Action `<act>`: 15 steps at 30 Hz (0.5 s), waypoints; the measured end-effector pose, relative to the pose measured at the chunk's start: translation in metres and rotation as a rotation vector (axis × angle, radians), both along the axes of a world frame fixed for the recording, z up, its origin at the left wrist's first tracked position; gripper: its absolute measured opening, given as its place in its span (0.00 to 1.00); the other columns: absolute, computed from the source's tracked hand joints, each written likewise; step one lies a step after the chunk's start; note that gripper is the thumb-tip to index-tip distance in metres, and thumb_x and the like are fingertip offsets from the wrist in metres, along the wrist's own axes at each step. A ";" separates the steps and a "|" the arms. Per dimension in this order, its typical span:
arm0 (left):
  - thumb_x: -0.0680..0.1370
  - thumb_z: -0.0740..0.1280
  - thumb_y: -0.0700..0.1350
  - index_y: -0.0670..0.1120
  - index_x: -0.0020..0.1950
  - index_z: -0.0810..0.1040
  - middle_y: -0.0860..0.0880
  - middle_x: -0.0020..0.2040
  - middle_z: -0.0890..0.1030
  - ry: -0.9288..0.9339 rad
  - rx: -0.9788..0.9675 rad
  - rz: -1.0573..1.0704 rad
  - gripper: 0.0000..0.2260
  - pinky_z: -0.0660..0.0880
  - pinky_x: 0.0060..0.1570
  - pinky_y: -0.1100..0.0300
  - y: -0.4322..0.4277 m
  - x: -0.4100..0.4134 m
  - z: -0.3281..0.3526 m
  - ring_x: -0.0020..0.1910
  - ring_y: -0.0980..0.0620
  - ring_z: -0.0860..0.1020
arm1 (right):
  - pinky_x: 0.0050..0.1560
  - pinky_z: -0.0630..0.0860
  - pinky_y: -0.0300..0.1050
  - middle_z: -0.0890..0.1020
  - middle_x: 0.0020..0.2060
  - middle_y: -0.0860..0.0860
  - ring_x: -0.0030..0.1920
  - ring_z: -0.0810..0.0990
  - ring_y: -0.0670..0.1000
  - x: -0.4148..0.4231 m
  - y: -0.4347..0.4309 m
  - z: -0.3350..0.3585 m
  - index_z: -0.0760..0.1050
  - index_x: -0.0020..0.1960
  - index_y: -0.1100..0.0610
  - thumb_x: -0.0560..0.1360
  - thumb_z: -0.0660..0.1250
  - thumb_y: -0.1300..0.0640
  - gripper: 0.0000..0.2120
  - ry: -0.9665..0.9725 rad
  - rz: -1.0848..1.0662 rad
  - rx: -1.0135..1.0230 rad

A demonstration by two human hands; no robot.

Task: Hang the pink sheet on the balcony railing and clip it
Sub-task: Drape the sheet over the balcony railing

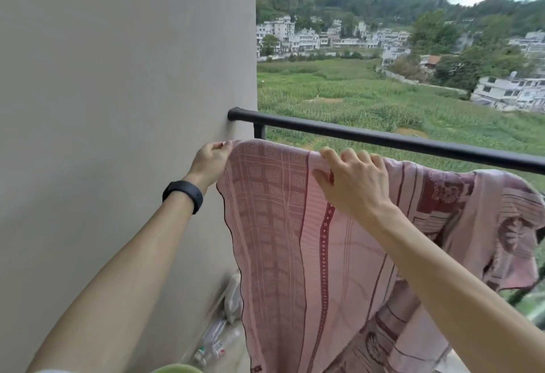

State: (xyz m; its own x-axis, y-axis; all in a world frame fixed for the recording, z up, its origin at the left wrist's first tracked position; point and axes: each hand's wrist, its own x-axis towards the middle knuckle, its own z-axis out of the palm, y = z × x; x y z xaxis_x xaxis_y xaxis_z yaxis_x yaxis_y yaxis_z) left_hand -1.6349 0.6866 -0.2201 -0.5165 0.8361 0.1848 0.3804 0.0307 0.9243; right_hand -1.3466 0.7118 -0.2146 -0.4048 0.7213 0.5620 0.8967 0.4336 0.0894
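The pink sheet (283, 225), woven with dark red stripes and squares, hangs in front of me just below the black balcony railing (383, 138). My left hand (211, 161) pinches its upper left corner close to the wall. My right hand (354, 181) grips the top edge further right, fingers curled over the fold. The sheet's right part (486, 210) is bunched and draped up against the railing. No clip is in view.
A beige wall (118, 107) fills the left side, and the railing ends against it. Blurred plastic bottles (218, 340) lie on the floor at the wall's foot. Beyond the railing are green fields and white houses.
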 end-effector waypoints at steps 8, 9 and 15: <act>0.76 0.71 0.51 0.52 0.51 0.83 0.52 0.49 0.83 0.106 0.090 0.135 0.07 0.74 0.50 0.62 0.017 0.006 0.020 0.49 0.53 0.80 | 0.65 0.67 0.58 0.80 0.59 0.53 0.61 0.76 0.58 0.046 -0.008 -0.007 0.70 0.70 0.47 0.79 0.59 0.39 0.23 0.045 -0.068 0.042; 0.77 0.70 0.51 0.51 0.52 0.83 0.51 0.50 0.83 0.122 0.048 0.135 0.08 0.73 0.50 0.62 0.019 0.006 0.019 0.50 0.53 0.79 | 0.68 0.64 0.59 0.77 0.63 0.55 0.65 0.73 0.58 0.051 -0.012 -0.009 0.69 0.71 0.47 0.78 0.61 0.38 0.25 0.061 -0.077 0.049; 0.80 0.58 0.52 0.51 0.62 0.76 0.40 0.66 0.73 0.406 -0.070 0.307 0.15 0.67 0.65 0.45 0.013 0.038 0.022 0.67 0.39 0.67 | 0.71 0.56 0.59 0.66 0.72 0.55 0.74 0.61 0.58 0.116 -0.055 -0.035 0.68 0.71 0.52 0.75 0.63 0.39 0.29 0.514 -0.249 0.170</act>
